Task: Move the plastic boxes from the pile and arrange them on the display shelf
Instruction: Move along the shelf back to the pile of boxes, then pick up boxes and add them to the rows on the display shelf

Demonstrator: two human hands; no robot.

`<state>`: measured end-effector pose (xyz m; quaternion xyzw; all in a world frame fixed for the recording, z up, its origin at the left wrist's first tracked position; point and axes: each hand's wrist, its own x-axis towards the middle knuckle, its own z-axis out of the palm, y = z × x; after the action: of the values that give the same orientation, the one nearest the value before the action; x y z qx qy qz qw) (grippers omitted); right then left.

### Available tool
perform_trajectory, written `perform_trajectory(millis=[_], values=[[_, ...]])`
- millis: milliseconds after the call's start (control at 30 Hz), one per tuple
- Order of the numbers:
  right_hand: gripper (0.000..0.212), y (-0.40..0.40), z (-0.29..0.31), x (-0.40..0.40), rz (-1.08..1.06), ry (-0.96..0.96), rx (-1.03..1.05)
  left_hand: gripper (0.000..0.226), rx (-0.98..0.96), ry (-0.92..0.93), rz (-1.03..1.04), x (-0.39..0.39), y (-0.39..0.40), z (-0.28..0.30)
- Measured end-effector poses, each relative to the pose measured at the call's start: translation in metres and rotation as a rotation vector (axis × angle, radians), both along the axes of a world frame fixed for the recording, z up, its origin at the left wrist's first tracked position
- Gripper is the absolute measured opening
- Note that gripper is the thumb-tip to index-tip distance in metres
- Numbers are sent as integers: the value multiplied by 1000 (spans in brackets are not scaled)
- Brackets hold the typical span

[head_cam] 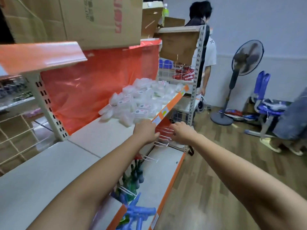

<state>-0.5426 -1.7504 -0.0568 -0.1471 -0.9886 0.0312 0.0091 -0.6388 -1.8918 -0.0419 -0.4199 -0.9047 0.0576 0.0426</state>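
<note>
Over on the white metal display shelf (93, 140) with the orange price strip along its front edge, heap of small clear plastic boxes (137, 100) piled toward the far end, up against the orange plastic sheet (99, 77) at the back. Left hand (146, 131) reaching just short of the pile, fingers curled down over the shelf's front edge by the strip, can't tell if that grip actually has hold of anything. Right hand (181, 132) hanging in front of the shelf, a bit lower, near the white wire hooks (163, 138), fingers loosely bent, nothing in it. Big cardboard carton (93, 17) up on the top shelf. Standing fan (239, 77) off right on the wood floor.
</note>
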Motion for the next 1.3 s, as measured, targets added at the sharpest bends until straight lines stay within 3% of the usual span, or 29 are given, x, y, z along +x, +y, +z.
perform_trajectory(millis=[233, 433, 900, 1067, 1300], values=[[48, 95, 24, -106, -37, 44, -50, 48, 20, 56, -43, -109, 92, 21], [48, 143, -1, -171, -24, 18, -102, 52, 12, 2, 14, -178, 139, 11], [50, 265, 17, -368, 296, 52, -34, 44, 203, 54, 315, -324, 229, 18], [52, 288, -10, -404, 354, -15, -15, 52, 271, 42, 460, -360, 245, 13], [65, 291, -37, -415, 391, 77, -12, 64, 208, 19, 575, -389, 255, -4]])
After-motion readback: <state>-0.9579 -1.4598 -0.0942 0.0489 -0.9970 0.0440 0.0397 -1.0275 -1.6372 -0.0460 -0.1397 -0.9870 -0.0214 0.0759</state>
